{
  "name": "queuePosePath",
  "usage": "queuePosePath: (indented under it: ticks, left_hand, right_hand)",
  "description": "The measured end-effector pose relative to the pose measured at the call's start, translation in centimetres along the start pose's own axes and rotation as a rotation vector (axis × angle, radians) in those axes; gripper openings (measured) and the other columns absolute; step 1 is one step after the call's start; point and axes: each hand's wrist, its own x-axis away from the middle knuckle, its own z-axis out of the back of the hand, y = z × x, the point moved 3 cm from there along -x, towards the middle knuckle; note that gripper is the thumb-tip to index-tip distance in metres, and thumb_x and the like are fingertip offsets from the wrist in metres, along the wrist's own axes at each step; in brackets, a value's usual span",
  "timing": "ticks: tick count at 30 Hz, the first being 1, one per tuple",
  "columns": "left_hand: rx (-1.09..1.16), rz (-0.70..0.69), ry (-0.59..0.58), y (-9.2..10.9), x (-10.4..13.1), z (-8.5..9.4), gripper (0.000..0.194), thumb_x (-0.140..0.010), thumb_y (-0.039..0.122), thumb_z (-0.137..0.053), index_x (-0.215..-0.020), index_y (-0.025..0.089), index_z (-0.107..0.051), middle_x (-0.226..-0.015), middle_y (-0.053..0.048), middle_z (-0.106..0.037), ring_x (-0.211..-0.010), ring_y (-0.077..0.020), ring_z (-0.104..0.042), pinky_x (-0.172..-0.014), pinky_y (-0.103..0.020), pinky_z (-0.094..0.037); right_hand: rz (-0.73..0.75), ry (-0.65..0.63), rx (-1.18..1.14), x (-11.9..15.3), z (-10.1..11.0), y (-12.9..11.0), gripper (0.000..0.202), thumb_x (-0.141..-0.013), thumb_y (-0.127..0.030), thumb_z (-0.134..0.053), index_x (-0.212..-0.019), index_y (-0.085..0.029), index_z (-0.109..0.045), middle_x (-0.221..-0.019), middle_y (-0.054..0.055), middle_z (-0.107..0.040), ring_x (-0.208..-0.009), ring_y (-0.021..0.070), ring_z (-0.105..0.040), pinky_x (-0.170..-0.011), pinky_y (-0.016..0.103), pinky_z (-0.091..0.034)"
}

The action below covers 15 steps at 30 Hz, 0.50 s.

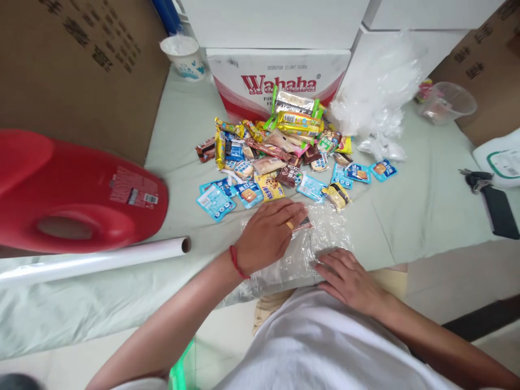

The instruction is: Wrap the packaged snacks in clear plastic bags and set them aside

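At the left edge of the table [406, 211], which is covered in a pale green cloth, a large red plastic jug [77, 189] lies on its side, handle opening facing up. Just in front of it, a white tube roll [93, 261] lies parallel to the near edge. A white paper cup [184, 54] stands at the far left corner, beside a white and red Wahaha carton [280, 76].

A heap of small wrapped snacks [284, 157] occupies the table centre, in front of the carton: blue, yellow, brown and green packets, loosely overlapping.

Near the front edge, a clear crinkled plastic bag [325, 233] lies flat on the cloth. It is transparent, wrinkled and glossy. The left hand [268, 233] rests palm-down on the bag, fingers together, with the fingertips pinching a small dark wrapped snack [305, 223] at the bag's mouth. The right hand [349, 279] lies flat and spread on the near corner of the bag, pressing it down.

Right of the heap, a pile of crumpled clear bags [377, 92] rests near a clear plastic tub [447, 103]. A black phone [499, 211] lies at the right edge.
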Motion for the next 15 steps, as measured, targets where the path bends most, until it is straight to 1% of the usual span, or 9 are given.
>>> queuePosePath:
  ticks: [2,3,4,6,8,10,12,15]
  left_hand:
    - [-0.032,-0.043,-0.084,-0.4,-0.4,-1.7,0.041,-0.103,0.021,-0.046,-0.139,0.024,-0.065,-0.146,-0.007,-0.066,-0.133,-0.0274,-0.058,-0.109,-0.047,-0.048]
    - [-0.053,-0.062,-0.102,-0.6,-0.3,-2.3,0.04,-0.104,0.021,-0.047,-0.139,0.025,-0.066,-0.146,-0.006,-0.066,-0.132,-0.0269,-0.058,-0.107,-0.046,-0.048]
    - [-0.073,-0.075,-0.104,-0.8,0.1,-2.7,0.039,-0.105,0.021,-0.047,-0.139,0.026,-0.066,-0.147,-0.005,-0.066,-0.131,-0.0262,-0.059,-0.105,-0.044,-0.048]
    - [-0.103,-0.084,-0.062,-1.2,1.0,-3.1,0.037,-0.106,0.022,-0.047,-0.136,0.028,-0.068,-0.146,-0.005,-0.066,-0.129,-0.0252,-0.059,-0.103,-0.042,-0.048]
    - [-0.112,-0.08,-0.013,-1.4,1.6,-3.0,0.034,-0.107,0.025,-0.047,-0.13,0.028,-0.072,-0.137,-0.007,-0.069,-0.121,-0.025,-0.061,-0.101,-0.041,-0.049]
    - [-0.1,-0.068,-0.01,-1.4,1.8,-2.9,0.033,-0.107,0.026,-0.047,-0.126,0.028,-0.074,-0.123,-0.008,-0.073,-0.111,-0.0248,-0.062,-0.097,-0.041,-0.049]
    - [-0.062,-0.06,-0.054,-1.4,1.7,-2.7,0.035,-0.106,0.023,-0.047,-0.128,0.026,-0.073,-0.114,-0.009,-0.073,-0.107,-0.0252,-0.061,-0.094,-0.042,-0.05]
    - [0.027,-0.049,-0.13,-1.4,1.1,-2.3,0.041,-0.102,0.016,-0.046,-0.132,0.026,-0.071,-0.114,-0.01,-0.072,-0.106,-0.0257,-0.06,-0.093,-0.042,-0.05]
  right_hand:
    - [-0.004,0.045,0.004,0.3,-1.0,0.0,0.029,-0.1,-0.023,-0.063,-0.129,-0.021,-0.069,-0.123,0.012,-0.074,-0.115,0.0274,-0.064,-0.103,0.051,-0.054]
    - [-0.005,0.063,-0.007,0.5,-1.3,0.1,0.028,-0.099,-0.02,-0.063,-0.126,-0.021,-0.07,-0.121,0.01,-0.074,-0.113,0.0263,-0.064,-0.103,0.05,-0.054]
    - [-0.009,0.076,-0.024,0.7,-1.5,0.1,0.026,-0.099,-0.018,-0.064,-0.123,-0.023,-0.071,-0.118,0.009,-0.075,-0.111,0.0255,-0.064,-0.102,0.049,-0.054]
    - [-0.024,0.075,-0.082,0.9,-1.6,0.2,0.022,-0.099,-0.019,-0.064,-0.118,-0.026,-0.073,-0.112,0.006,-0.076,-0.108,0.0243,-0.063,-0.099,0.047,-0.054]
    - [-0.048,0.049,-0.16,0.8,-1.2,0.3,0.018,-0.101,-0.021,-0.062,-0.114,-0.026,-0.073,-0.106,0.005,-0.076,-0.103,0.0236,-0.062,-0.093,0.043,-0.055]
    - [-0.058,0.027,-0.258,-0.1,-0.1,0.4,0.016,-0.103,-0.022,-0.058,-0.111,-0.025,-0.072,-0.101,0.005,-0.075,-0.098,0.0226,-0.061,-0.086,0.04,-0.055]
    - [-0.06,0.012,-0.372,-1.8,1.6,0.9,0.016,-0.105,-0.022,-0.054,-0.11,-0.023,-0.07,-0.097,0.006,-0.074,-0.092,0.0211,-0.06,-0.081,0.037,-0.054]
    - [-0.101,0.006,-0.471,-5.4,4.9,2.2,0.014,-0.105,-0.022,-0.052,-0.107,-0.022,-0.066,-0.093,0.006,-0.071,-0.087,0.0201,-0.059,-0.079,0.036,-0.053]
